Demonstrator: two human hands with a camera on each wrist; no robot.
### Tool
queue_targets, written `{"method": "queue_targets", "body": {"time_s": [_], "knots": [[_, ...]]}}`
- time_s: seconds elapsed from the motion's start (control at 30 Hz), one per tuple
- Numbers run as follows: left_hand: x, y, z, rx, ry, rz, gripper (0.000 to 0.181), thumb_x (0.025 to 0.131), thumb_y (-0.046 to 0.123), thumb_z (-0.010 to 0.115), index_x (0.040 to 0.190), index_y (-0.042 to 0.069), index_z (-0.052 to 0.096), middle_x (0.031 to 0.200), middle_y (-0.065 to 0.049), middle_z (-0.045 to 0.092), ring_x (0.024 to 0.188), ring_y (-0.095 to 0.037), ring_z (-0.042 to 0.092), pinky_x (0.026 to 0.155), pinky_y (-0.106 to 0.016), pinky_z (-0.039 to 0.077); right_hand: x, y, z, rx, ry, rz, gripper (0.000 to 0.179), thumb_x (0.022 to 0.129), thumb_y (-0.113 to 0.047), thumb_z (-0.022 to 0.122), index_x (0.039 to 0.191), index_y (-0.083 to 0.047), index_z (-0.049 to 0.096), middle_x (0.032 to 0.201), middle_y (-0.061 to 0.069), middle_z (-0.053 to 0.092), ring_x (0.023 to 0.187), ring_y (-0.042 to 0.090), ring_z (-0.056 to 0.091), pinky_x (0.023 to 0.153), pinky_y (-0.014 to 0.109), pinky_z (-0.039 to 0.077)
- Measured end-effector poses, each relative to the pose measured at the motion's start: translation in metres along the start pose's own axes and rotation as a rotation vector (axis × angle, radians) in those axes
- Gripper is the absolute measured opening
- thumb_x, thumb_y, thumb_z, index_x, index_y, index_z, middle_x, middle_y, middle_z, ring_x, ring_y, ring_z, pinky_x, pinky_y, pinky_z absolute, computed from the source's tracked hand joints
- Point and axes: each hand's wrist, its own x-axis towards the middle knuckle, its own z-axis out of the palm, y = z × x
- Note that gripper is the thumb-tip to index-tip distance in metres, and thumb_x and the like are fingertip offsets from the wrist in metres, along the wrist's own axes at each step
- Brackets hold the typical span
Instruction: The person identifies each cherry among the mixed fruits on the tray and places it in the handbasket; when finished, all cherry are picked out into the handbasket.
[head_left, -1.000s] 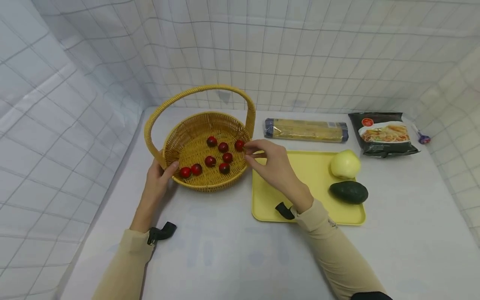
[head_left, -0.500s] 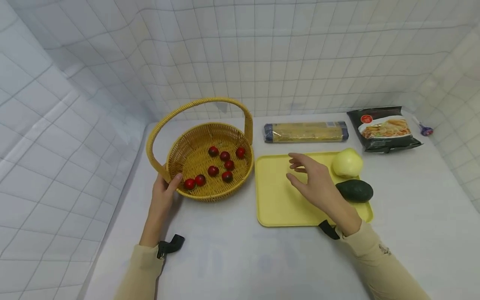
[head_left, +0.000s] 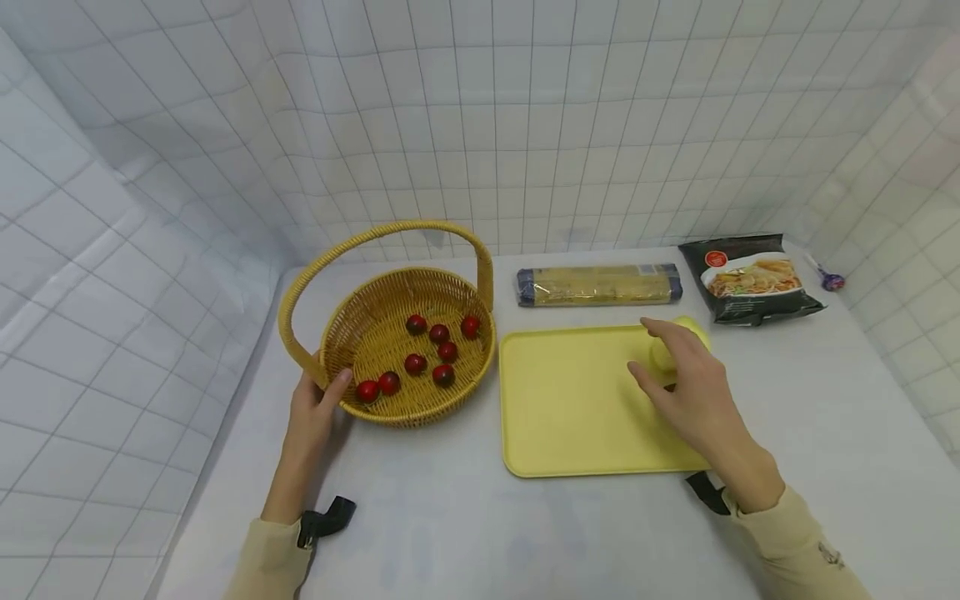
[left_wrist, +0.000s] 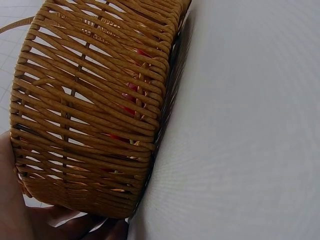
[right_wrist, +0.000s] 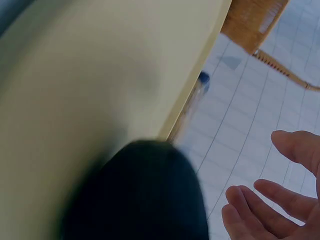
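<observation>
At the left, my left hand point(head_left: 313, 408) grips the rim of a yellow wicker basket point(head_left: 408, 414), thumb inside and fingers against its outer side. Several small dark-red round fruits point(head_left: 415, 364) lie in the basket. My right hand point(head_left: 693, 387) hovers, fingers apart and holding nothing, over the right part of a yellow tray point(head_left: 577, 400). Partly behind its fingers is a pale green apple-like fruit point(head_left: 692, 327). Mostly hidden under that hand in the head view, a dark green avocado-like fruit point(right_wrist: 145, 195) looms large in the right wrist view.
Behind the tray lies a long clear pack of yellow pasta sticks point(head_left: 600, 286) with dark blue ends. A black food packet point(head_left: 753, 279) sits at the back right, beside a purple-wrapped lollipop point(head_left: 831, 281). White grid-patterned curtains point(head_left: 525, 125) stand around the white table point(head_left: 465, 533).
My right hand has left the basket's right edge empty and moved right, across the tray to its fruits. The left hand has kept its grip on the basket. The head view has shifted slightly.
</observation>
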Motion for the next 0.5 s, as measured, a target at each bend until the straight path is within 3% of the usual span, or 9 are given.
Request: {"method": "queue_targets", "body": {"time_s": [0.3,0.4,0.5], "knots": [[-0.006,-0.002,-0.002,0.058,-0.007,-0.004,0.056,0.11,0.03,0.056,0.159,0.007,0.041,0.151,-0.018,0.055,0.139,-0.023,0.05,0.102,-0.007,0.035,-0.021,0.017,-0.008,-0.065,0.063,0.032,0.071,0.083,-0.005,0.088,0.148,-0.003,0.057,0.148,0.019,0.057,0.137,0.04,0.051,0.105,0.057,0.044],[-0.005,-0.001,-0.001,0.049,0.0,0.001,0.057,0.11,0.03,0.056,0.16,0.008,0.04,0.152,-0.017,0.055,0.139,-0.022,0.05,0.102,-0.007,0.035,-0.021,0.022,-0.009,-0.073,0.082,0.018,0.073,0.083,-0.004,0.088,0.149,-0.003,0.057,0.151,0.02,0.055,0.139,0.041,0.05,0.109,0.054,0.043],[-0.003,0.0,0.001,0.036,0.005,-0.007,0.057,0.11,0.032,0.056,0.16,0.009,0.04,0.152,-0.016,0.055,0.136,-0.013,0.051,0.103,-0.008,0.035,-0.017,0.026,-0.011,-0.077,0.089,-0.01,0.074,0.082,-0.003,0.088,0.149,-0.002,0.056,0.152,0.021,0.054,0.139,0.042,0.049,0.111,0.053,0.042]]}}
